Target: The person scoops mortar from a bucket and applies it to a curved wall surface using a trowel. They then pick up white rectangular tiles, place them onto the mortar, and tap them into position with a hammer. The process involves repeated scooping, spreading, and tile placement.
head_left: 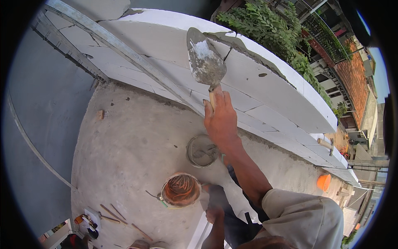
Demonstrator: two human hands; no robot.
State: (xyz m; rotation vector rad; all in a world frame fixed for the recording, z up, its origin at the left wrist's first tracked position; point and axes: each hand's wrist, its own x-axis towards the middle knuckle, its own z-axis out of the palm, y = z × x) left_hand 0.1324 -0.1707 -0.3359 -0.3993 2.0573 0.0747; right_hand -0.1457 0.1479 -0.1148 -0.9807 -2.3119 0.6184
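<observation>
My right hand [222,120] is closed round the wooden handle of a pointing-shaped trowel [207,64]. The blade is smeared with grey and white mortar and points away from me, in front of the upper edge of a white block wall [265,83]. Wet grey mortar [257,60] lies along the wall's top edge. My left hand [214,215] is low beside my leg, its fingers curled; what they hold, if anything, is hidden. Below my right forearm stands a bucket of grey mortar [202,151]. Nearer sits a bucket with a reddish-brown inside [181,189].
A long metal bar [124,50] leans across the wall at the left. A hammer [326,144] rests on the wall's far right part, and an orange bucket [323,182] stands near its foot. Thin rods [114,216] and a brick piece [100,114] lie on the concrete floor.
</observation>
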